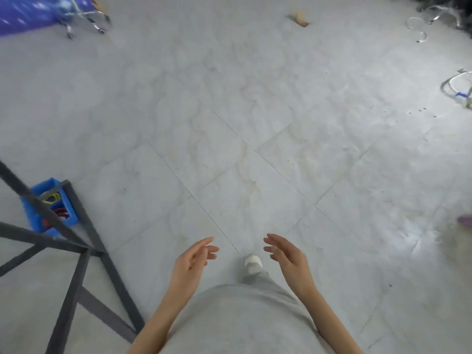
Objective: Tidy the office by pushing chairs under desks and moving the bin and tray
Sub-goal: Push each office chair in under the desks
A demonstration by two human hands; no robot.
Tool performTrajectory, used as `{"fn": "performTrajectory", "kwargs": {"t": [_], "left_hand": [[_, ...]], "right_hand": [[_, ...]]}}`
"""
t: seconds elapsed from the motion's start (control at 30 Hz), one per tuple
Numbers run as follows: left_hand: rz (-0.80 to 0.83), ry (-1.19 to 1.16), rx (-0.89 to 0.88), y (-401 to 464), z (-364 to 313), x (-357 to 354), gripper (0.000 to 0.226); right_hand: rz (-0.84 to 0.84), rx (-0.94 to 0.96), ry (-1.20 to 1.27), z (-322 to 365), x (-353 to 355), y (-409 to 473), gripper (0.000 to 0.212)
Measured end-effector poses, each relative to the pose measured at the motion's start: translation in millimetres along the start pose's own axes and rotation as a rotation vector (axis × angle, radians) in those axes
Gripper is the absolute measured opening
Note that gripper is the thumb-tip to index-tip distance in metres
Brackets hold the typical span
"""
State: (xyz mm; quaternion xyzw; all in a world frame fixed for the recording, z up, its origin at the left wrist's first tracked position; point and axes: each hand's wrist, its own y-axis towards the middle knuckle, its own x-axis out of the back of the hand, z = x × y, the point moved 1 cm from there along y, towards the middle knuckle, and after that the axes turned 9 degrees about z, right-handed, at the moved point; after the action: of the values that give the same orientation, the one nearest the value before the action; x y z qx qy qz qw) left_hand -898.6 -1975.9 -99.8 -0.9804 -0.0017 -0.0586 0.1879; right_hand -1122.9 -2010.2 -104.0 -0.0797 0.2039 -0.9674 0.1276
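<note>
My left hand (192,261) and my right hand (288,259) hang in front of my body over the pale tiled floor, fingers apart, holding nothing. A blue tray (65,200) with coloured bands and small red items sits on the floor at the left, partly behind dark metal frame bars (84,226). The chrome wheeled base of a chair (84,19) shows at the top left, far from both hands. Another chrome chair base (431,19) is blurred at the top right.
A purple-blue surface (23,11) fills the top-left corner. A small brown object (301,19) lies on the floor at the top centre. White cables (457,85) coil at the right edge. My white-shod foot (253,263) steps between my hands.
</note>
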Motion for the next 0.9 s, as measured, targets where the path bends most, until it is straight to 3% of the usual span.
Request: {"fn": "performTrajectory", "kwargs": {"t": [0.17,0.37,0.63,0.9], "left_hand": [[-0.322,-0.128,0.088,61,-23,32,0.032],[-0.596,-0.264,0.135,151,-40,75,0.034],[-0.548,-0.2,0.038,349,-112,228,0.032],[-0.468,-0.099,-0.072,518,-209,364,0.032]], "right_hand": [[0.247,0.107,-0.109,111,2,160,0.023],[0.449,0.139,-0.2,178,-45,316,0.025],[0.413,0.008,-0.238,220,-105,469,0.024],[0.397,0.018,-0.253,297,-161,618,0.025]]}}
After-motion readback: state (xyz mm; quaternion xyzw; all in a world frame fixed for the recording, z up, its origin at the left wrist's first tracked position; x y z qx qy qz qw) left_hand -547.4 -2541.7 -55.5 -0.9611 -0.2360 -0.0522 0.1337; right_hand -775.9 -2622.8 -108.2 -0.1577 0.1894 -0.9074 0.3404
